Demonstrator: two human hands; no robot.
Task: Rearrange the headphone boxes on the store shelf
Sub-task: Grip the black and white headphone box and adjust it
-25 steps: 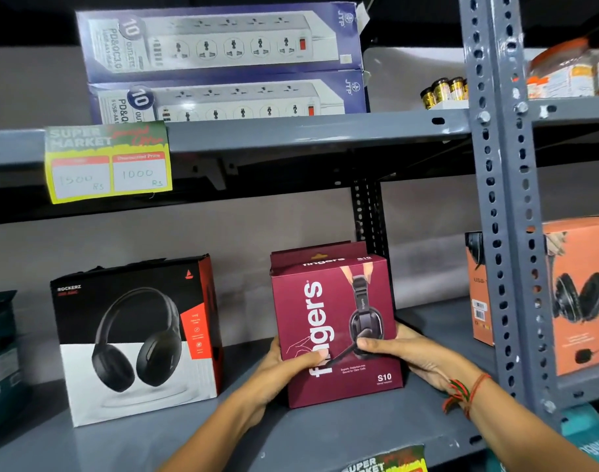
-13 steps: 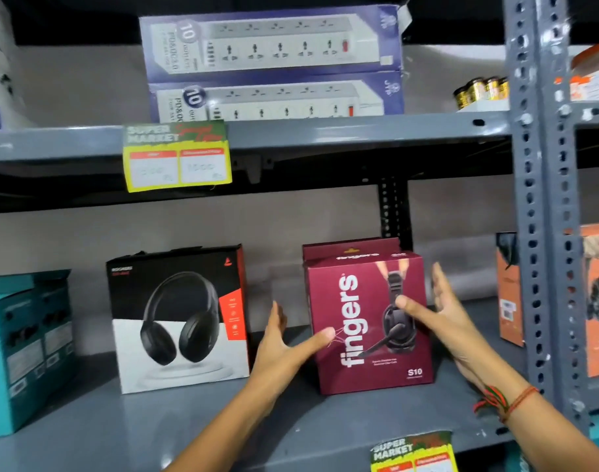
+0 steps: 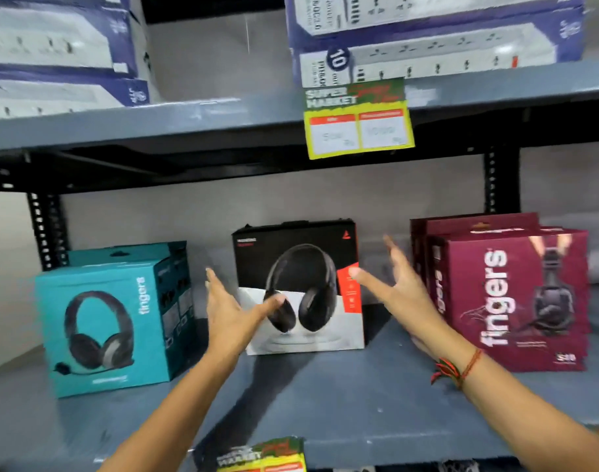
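The grey shelf (image 3: 325, 403) has bare room near its front edge. Teal box (image 3: 107, 321) left, maroon box (image 3: 516, 301) right, black-and-white box (image 3: 301, 287) between. Left hand (image 3: 230, 311) and right hand (image 3: 400, 287), both spread and empty, flank it.

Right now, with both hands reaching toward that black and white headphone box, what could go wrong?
The left hand and right hand are open on either side of the black and white box. A careless sweep of the right hand might bump the maroon boxes close beside it. The teal box sits angled near the shelf front, so a sideways shove of the black and white box could push it off.
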